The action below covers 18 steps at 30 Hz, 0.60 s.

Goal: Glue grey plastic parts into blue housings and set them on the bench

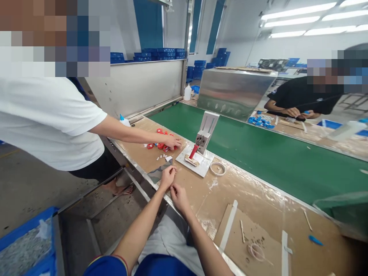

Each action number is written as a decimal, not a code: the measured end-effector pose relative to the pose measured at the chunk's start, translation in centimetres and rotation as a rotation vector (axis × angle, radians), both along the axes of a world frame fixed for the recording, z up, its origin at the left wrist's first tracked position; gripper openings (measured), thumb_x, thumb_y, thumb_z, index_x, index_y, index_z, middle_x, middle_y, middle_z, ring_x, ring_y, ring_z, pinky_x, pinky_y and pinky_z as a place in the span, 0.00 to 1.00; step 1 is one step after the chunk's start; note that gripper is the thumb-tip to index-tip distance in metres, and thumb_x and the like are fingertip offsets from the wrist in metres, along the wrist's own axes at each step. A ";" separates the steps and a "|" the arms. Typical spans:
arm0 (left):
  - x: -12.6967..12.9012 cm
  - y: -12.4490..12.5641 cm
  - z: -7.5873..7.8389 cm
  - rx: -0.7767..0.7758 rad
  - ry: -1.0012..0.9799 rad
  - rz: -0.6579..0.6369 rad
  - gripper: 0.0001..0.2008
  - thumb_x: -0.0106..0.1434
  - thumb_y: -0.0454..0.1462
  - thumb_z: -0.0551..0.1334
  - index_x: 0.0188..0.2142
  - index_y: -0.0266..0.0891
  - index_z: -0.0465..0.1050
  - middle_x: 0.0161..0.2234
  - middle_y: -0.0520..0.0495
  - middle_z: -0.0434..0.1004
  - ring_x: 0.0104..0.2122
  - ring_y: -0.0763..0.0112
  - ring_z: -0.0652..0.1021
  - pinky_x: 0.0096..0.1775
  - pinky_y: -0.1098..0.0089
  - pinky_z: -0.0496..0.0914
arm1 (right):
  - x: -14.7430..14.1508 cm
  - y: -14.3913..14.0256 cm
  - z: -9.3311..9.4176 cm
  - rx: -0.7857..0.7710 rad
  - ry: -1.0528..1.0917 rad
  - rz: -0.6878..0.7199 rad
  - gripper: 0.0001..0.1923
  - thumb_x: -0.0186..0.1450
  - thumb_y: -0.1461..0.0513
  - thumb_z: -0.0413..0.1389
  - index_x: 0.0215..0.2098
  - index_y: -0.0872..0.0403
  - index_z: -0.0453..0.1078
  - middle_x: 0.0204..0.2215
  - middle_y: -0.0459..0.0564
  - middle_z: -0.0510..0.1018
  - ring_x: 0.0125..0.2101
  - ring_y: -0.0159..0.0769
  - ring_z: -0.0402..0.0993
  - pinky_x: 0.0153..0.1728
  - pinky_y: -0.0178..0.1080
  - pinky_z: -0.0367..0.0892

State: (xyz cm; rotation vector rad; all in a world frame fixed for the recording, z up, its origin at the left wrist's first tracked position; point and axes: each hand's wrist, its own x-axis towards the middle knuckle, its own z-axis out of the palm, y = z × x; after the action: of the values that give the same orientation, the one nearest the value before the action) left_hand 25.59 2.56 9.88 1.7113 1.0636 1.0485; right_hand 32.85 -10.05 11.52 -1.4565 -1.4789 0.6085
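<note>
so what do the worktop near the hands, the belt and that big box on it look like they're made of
Worktop: looks like brown cardboard or fibreboard, matte, scuffed with white residue. Belt: green, smooth, faint sheen, probably rubber or PVC. Box: brushed sheet metal, likely stainless steel, with dull reflections.

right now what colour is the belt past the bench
Green, clearest in the head view: belt.

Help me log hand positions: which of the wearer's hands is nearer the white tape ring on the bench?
Right. The right hand sits below and left of the white tape ring, at the bench edge. The left hand lies farther left, beside the small white bits.
</note>
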 end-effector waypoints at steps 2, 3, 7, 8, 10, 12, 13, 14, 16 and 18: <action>-0.1 0.1 0.0 0.003 0.001 -0.013 0.09 0.65 0.35 0.56 0.35 0.39 0.76 0.34 0.45 0.83 0.34 0.66 0.83 0.39 0.68 0.76 | -0.1 0.0 0.0 -0.002 -0.011 -0.008 0.14 0.69 0.61 0.47 0.29 0.53 0.71 0.23 0.50 0.76 0.24 0.36 0.69 0.28 0.35 0.56; -0.2 0.2 0.0 0.005 0.003 -0.020 0.09 0.65 0.35 0.56 0.35 0.39 0.76 0.34 0.46 0.83 0.34 0.66 0.83 0.39 0.68 0.76 | -0.2 0.1 0.0 -0.003 -0.016 -0.012 0.14 0.69 0.61 0.47 0.30 0.53 0.71 0.23 0.50 0.77 0.24 0.36 0.69 0.28 0.35 0.57; -0.3 0.4 0.1 0.016 0.017 -0.054 0.09 0.65 0.35 0.56 0.35 0.39 0.76 0.34 0.46 0.83 0.33 0.66 0.82 0.39 0.69 0.75 | -0.5 0.1 0.1 -0.006 -0.028 -0.045 0.13 0.68 0.62 0.48 0.29 0.53 0.71 0.24 0.50 0.77 0.25 0.36 0.70 0.29 0.35 0.57; -0.4 0.4 0.2 0.019 0.022 -0.063 0.09 0.65 0.35 0.56 0.35 0.39 0.76 0.34 0.46 0.83 0.34 0.67 0.82 0.39 0.69 0.75 | -0.6 0.1 0.1 -0.005 -0.029 -0.056 0.13 0.68 0.62 0.48 0.29 0.53 0.71 0.25 0.50 0.78 0.26 0.36 0.70 0.30 0.35 0.58; -0.4 0.4 0.2 0.025 0.031 -0.077 0.09 0.65 0.35 0.56 0.35 0.39 0.76 0.34 0.46 0.83 0.34 0.67 0.82 0.40 0.69 0.75 | -0.7 0.0 0.2 -0.003 -0.028 -0.075 0.13 0.68 0.62 0.48 0.29 0.54 0.71 0.26 0.51 0.78 0.27 0.36 0.71 0.31 0.35 0.58; -0.4 0.5 0.2 0.030 0.042 -0.087 0.10 0.66 0.34 0.55 0.35 0.39 0.75 0.35 0.46 0.83 0.34 0.67 0.82 0.40 0.69 0.75 | -0.8 -0.1 0.2 -0.003 -0.022 -0.088 0.13 0.69 0.62 0.48 0.30 0.54 0.72 0.26 0.51 0.78 0.28 0.37 0.71 0.32 0.35 0.59; -0.4 0.5 0.3 0.032 0.047 -0.091 0.10 0.66 0.34 0.55 0.35 0.39 0.75 0.35 0.45 0.83 0.34 0.67 0.81 0.40 0.69 0.75 | -0.9 -0.3 0.3 -0.003 -0.016 -0.093 0.13 0.69 0.62 0.48 0.30 0.54 0.72 0.26 0.51 0.78 0.28 0.37 0.71 0.32 0.35 0.59; -0.4 0.5 0.3 0.033 0.053 -0.095 0.10 0.66 0.34 0.55 0.35 0.39 0.76 0.35 0.45 0.83 0.34 0.67 0.81 0.40 0.69 0.75 | -0.9 -0.4 0.4 -0.003 -0.008 -0.099 0.13 0.69 0.62 0.48 0.31 0.54 0.72 0.27 0.51 0.78 0.28 0.37 0.71 0.33 0.36 0.60; -0.4 0.5 0.3 0.034 0.064 -0.103 0.10 0.65 0.34 0.55 0.35 0.39 0.76 0.35 0.45 0.83 0.34 0.67 0.81 0.40 0.69 0.75 | -1.0 -0.5 0.5 -0.006 0.013 -0.111 0.13 0.68 0.62 0.48 0.32 0.54 0.73 0.27 0.52 0.79 0.29 0.37 0.72 0.33 0.36 0.60; -0.5 0.4 0.3 0.037 0.074 -0.108 0.10 0.65 0.35 0.55 0.35 0.39 0.76 0.35 0.45 0.83 0.34 0.67 0.81 0.41 0.68 0.75 | -1.2 -0.5 0.7 -0.011 0.043 -0.128 0.13 0.68 0.62 0.48 0.32 0.54 0.73 0.28 0.51 0.79 0.29 0.36 0.71 0.34 0.35 0.61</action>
State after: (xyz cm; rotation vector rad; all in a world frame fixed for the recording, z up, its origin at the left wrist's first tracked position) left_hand 25.12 2.98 10.20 1.8285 0.9916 0.9479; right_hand 31.69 -10.56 12.24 -1.5244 -1.3398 0.5675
